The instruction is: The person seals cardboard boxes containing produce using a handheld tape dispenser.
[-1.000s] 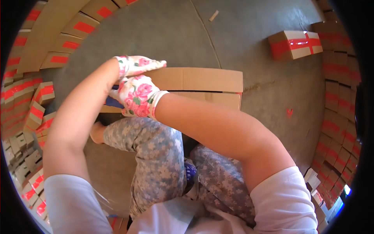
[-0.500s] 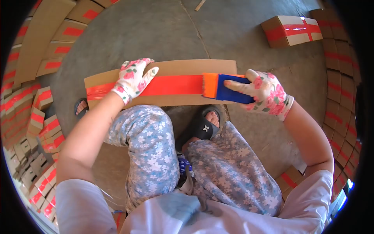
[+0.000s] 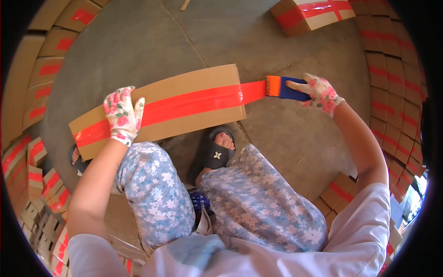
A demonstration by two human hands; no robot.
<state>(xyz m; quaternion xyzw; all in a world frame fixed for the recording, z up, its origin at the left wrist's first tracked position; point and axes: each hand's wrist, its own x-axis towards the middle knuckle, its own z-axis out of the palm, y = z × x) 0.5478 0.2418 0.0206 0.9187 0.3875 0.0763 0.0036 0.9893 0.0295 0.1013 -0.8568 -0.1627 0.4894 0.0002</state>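
Observation:
A long cardboard box (image 3: 194, 124) lies across in front of my knees, tilted up toward the right. A strip of red tape (image 3: 184, 107) runs lengthwise along its face. My left hand (image 3: 123, 113), in a floral glove, grips the box near its left part, fingers over the far edge and thumb apart on the face. Beyond the right end of the box, my right hand (image 3: 321, 93), gloved alike, is closed around a blue and orange tape dispenser (image 3: 287, 88). Red tape stretches from the box's right edge to the dispenser.
A taped carton (image 3: 300, 18) stands on the concrete floor at the far right. Stacked cartons with red tape line the left (image 3: 50, 69) and right (image 3: 387, 92) sides. My sandalled foot (image 3: 217, 150) is just below the box.
The dispenser has moved right, off the end of the box, drawing out red tape. The view has shifted, and the box now slants with its right end higher.

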